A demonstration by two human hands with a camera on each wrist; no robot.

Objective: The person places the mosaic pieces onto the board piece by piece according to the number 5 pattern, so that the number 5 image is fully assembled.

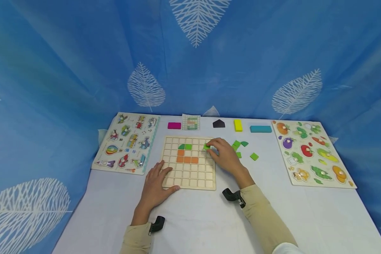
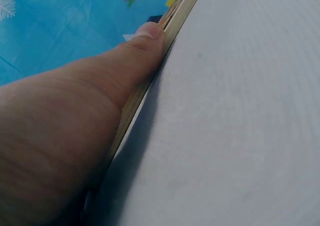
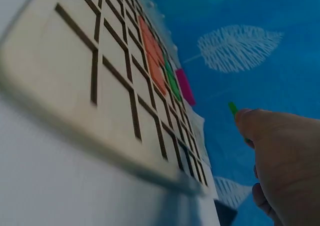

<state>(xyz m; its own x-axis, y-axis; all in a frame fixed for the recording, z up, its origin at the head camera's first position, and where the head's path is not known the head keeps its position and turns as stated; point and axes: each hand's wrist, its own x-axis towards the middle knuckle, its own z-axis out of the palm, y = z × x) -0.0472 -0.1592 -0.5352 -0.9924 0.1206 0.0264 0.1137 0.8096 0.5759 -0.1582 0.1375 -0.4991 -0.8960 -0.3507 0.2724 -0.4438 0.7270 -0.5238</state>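
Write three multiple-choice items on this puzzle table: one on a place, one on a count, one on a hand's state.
1. Where is the left hand?
A. on the wooden grid board's near left corner
B. on the vegetable peg puzzle
C. off the table

2. How many orange square tiles lie in the grid?
A. one
B. four
C. nine

3. What is the right hand doing?
A. lying flat and idle
B. pinching a green tile
C. gripping the yellow block

Key: 1 A, its fingers lie on that corner; 2 B, one above a row of three; 3 B, fingertips close on the green piece over the board.
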